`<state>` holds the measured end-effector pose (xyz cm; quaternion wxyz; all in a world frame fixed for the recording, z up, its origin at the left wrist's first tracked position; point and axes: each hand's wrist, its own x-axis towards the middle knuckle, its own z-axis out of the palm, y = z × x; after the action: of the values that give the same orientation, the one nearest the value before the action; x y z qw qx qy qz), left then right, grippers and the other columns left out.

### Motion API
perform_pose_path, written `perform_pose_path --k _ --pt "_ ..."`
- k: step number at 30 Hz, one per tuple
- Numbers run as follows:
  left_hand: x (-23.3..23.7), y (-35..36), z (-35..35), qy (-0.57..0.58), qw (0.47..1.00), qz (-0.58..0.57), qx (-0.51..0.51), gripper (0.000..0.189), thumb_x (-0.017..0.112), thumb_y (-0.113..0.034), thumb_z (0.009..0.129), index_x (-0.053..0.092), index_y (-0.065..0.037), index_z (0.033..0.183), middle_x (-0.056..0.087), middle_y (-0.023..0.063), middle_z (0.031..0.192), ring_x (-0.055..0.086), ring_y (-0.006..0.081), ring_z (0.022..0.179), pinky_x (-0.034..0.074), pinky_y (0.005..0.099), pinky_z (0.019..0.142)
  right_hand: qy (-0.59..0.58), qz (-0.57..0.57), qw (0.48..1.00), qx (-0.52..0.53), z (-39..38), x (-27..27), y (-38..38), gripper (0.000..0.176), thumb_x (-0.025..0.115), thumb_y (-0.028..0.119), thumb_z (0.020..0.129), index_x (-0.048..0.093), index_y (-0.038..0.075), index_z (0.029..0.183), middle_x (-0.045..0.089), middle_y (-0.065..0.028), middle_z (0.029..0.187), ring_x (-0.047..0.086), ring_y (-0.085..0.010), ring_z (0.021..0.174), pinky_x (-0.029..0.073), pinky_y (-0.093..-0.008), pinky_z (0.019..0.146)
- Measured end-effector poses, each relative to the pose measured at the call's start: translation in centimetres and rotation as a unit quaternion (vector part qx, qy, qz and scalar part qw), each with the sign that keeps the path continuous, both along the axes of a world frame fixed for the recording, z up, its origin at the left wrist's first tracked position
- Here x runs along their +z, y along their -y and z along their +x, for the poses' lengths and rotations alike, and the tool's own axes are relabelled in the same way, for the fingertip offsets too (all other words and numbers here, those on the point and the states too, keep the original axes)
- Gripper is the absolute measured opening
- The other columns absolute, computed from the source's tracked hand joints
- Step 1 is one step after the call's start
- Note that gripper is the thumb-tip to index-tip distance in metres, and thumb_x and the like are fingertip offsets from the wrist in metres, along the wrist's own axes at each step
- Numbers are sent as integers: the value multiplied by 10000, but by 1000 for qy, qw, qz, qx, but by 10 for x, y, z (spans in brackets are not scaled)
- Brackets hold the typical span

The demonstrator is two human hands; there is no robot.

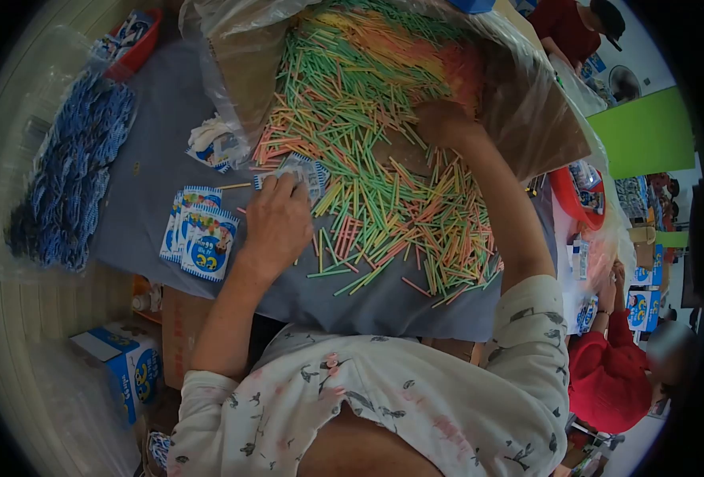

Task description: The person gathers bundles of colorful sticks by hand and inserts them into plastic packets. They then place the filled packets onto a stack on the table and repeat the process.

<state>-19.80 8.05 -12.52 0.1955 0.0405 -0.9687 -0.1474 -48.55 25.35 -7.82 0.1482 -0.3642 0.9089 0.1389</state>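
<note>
My left hand is closed with its fingertips on a small blue-and-white striped packet at the near left edge of a heap. The heap is made of thin candy-like sticks in green, yellow, orange and pink. It spills out of a plastic-lined cardboard box onto a grey cloth. Over the right side of the heap, my right hand reaches in among the sticks; its fingers are dark and partly hidden. Beside my left wrist lie several printed packets in an overlapping stack.
A clear bag of blue packets lies at the left, below a red basin. Another red basin stands at the right. A person in red works at the right, another person farther back. A printed carton sits low left.
</note>
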Motion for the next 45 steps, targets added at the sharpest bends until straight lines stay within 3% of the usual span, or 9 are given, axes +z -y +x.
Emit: perform_pose_path --k 7,16,20,24,27,35,38,41,45 --pt "-2 17 0 -22 945 326 -20 138 647 -50 787 683 3 909 589 128 885 572 298 808 482 401 733 86 -260 962 -20 -38 -41 -36 450 462 187 871 568 26 1278 554 -199 1333 578 -366 1137 471 -416 917" --pt "-16 0 2 -134 991 9 -20 172 621 -50 813 641 22 968 587 127 859 557 336 816 465 425 744 28 -349 935 -47 -20 -52 -31 554 664 170 840 517 50 1360 639 -158 1227 623 -296 1066 482 -361 891" --pt "-10 15 2 -65 985 162 3 154 625 -33 772 633 5 920 575 100 870 552 323 810 477 423 723 174 -629 756 -45 -11 -35 -35 258 630 199 924 597 34 1119 631 -69 843 598 -175 746 482 -311 692" --pt "-18 2 1 -154 988 -15 -11 150 622 -22 762 634 -7 911 564 92 845 548 312 802 482 420 714 303 -780 530 -139 45 -13 -17 179 627 200 945 539 73 854 464 17 602 450 -90 525 374 -288 517" --pt "-11 -1 4 -142 990 -17 -15 143 637 -34 758 638 -8 898 564 93 836 550 308 807 484 419 715 361 -762 505 -184 44 -55 -13 165 633 182 939 548 62 864 444 29 581 444 -101 499 370 -301 488" --pt "-20 17 1 -180 980 79 21 124 686 -65 754 676 -8 864 563 98 823 544 307 824 483 415 733 318 -751 572 -88 60 -31 -9 262 629 298 925 669 42 966 576 -6 697 546 -117 629 460 -313 611" --pt "-26 13 4 -131 990 57 4 150 698 -67 763 682 -10 901 575 102 837 549 307 837 480 419 740 312 -609 700 -205 53 -63 -11 368 563 389 963 672 39 996 650 -54 833 610 -166 821 477 -346 802" --pt "-14 13 13 -138 986 95 1 142 708 -74 767 680 -7 890 595 99 877 559 305 867 479 420 733 37 -542 840 -15 44 -83 -16 385 528 401 987 674 48 1035 667 -80 921 598 -194 930 445 -376 887" --pt "-13 29 15 -114 980 163 -18 107 707 -76 784 690 4 852 616 99 866 574 302 850 482 404 734 252 -630 723 -129 63 -35 -20 501 436 465 1008 634 24 1143 671 -98 1080 586 -251 1106 446 -399 963"
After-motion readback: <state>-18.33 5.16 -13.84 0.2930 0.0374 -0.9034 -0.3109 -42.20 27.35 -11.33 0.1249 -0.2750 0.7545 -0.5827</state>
